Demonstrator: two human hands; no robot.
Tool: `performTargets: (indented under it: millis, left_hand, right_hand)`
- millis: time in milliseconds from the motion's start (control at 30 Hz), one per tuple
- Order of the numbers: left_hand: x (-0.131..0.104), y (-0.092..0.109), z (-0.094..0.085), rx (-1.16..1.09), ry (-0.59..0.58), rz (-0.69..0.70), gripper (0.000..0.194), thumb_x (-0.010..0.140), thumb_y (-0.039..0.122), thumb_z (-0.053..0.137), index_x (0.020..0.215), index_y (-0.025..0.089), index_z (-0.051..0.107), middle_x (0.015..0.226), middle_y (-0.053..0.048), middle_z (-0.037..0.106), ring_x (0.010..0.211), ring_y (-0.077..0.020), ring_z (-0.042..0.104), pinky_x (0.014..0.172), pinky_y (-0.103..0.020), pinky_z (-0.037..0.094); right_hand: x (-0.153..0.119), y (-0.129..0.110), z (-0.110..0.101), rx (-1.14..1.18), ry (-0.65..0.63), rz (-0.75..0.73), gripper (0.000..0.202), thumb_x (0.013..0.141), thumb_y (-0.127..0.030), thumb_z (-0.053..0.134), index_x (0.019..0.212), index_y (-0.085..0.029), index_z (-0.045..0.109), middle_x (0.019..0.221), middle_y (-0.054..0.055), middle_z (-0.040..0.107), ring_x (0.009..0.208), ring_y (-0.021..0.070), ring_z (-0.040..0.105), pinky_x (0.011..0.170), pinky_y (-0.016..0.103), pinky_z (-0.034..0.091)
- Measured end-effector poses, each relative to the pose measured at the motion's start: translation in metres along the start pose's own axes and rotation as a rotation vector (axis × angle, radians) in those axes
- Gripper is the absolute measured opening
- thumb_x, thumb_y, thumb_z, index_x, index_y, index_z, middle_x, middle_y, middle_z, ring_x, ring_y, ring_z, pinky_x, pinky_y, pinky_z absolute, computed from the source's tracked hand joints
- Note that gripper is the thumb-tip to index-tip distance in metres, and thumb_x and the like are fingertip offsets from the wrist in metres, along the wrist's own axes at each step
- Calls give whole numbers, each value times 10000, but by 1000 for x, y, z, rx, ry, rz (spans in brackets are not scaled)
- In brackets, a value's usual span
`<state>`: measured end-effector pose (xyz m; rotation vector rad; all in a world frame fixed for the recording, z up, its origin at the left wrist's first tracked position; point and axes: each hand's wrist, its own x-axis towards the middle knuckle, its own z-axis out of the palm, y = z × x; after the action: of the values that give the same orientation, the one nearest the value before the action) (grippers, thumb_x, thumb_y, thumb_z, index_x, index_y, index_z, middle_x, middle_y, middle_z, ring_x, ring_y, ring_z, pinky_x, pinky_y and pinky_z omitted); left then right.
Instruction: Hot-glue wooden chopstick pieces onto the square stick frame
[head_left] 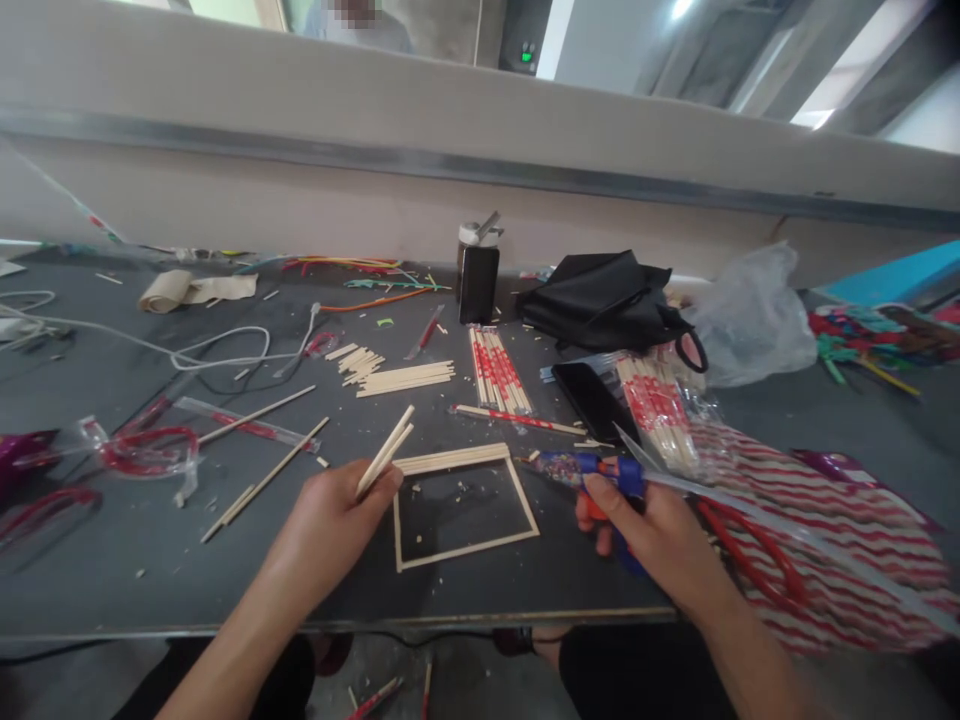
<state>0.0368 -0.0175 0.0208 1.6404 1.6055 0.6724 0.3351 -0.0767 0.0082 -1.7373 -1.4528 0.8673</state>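
Note:
My left hand (pixel 346 510) is closed round a few short wooden sticks (pixel 388 448), which point up and to the right. Its fingertips are beside the upper left corner of a rectangular stick frame (pixel 469 549) lying on the dark table. Several sticks lie side by side along the frame's far edge. In my right hand (pixel 634 510) is a blue glue gun (pixel 559 467) with an orange trigger; its nozzle points left, close to the frame's upper right corner. A long clear glue stick (pixel 757 515) runs back from the gun over my right hand.
Cut sticks (pixel 409 377) and wrapped chopsticks (pixel 499 370) lie farther back. A bottle (pixel 469 240) stands behind a propped phone (pixel 478 285). Another phone (pixel 592 400), a black bag (pixel 600 295), red scissors (pixel 757 560) and striped cloth (pixel 840 530) are right. A white cable (pixel 217 350) crosses the left.

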Motion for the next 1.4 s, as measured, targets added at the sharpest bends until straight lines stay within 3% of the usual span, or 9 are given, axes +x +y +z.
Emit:
performTargets:
  millis: [300,767,1000,1400]
  left_hand:
    - [5,-6,0,193,-36,27,427,848,553,413,652,191,523,570,43,375,565,-126,369,518,-214,283]
    - [6,-6,1,223,-46,-17,414,846,551,407,640,200,485,563,44,364,548,-125,364,514,-218,270]
    - [6,-5,0,228,-41,-14,412,844,554,405,680,202,541,557,42,403,545,-129,379,511,-221,275]
    - [8,-10,2,253,-38,-15,450,847,560,380,579,203,438,516,40,375,512,-123,356,497,-231,264]
  right_hand:
    - [6,4,8,83,9,29,431,882,-561,499,691,-181,567,615,0,605,466,117,578,439,238,472]
    - [5,2,7,58,26,39,437,879,-557,503,649,-189,548,575,-10,580,463,118,572,480,241,485]
    - [3,-3,6,-12,73,3,469,887,-555,486,580,-202,512,509,-29,537,436,124,569,502,255,451]
    - [3,-1,7,-67,72,-4,471,895,-553,473,572,-211,492,500,-34,537,439,122,571,510,263,437]
